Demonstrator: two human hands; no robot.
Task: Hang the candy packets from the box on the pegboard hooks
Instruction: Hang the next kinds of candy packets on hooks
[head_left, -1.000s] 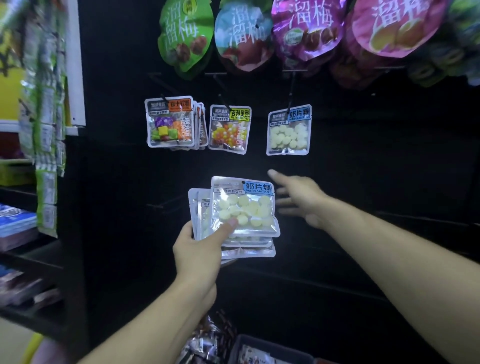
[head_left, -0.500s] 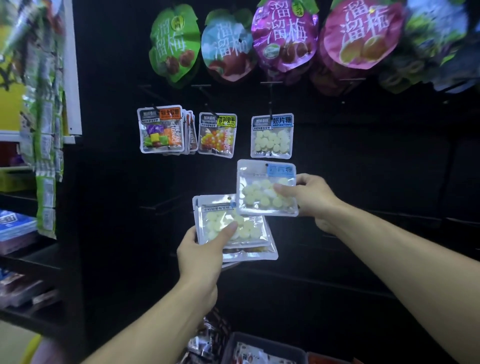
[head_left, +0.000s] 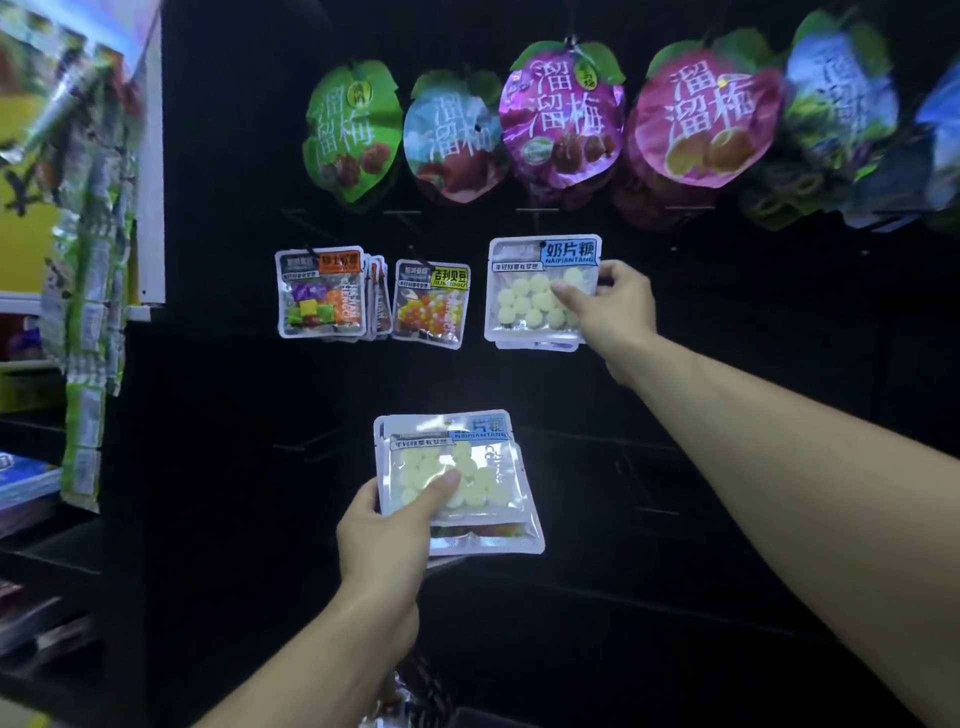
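Note:
My right hand (head_left: 610, 306) pinches a clear packet of pale round candies (head_left: 535, 283) by its right edge, held up against the black pegboard (head_left: 727, 364) in front of a like packet hanging there. The packet's hole sits at the hook tip. Lower down, my left hand (head_left: 387, 530) grips a small stack of packets (head_left: 457, 483), thumb pressed on the top one of pale candies. Two other packet groups hang to the left: cube candies (head_left: 319, 291) and orange beads (head_left: 431, 304).
A row of large round plum snack bags (head_left: 561, 114) hangs above. A rack of green and silver sachet strips (head_left: 88, 291) stands at the left beside dark shelves. The box's dark rim (head_left: 467, 717) shows at the bottom edge. Bare pegboard spreads to the right.
My right hand took the top packet off the stack and lifted it up to the hook with the pale candies. The left hand kept the stack, which now sits lower in view.

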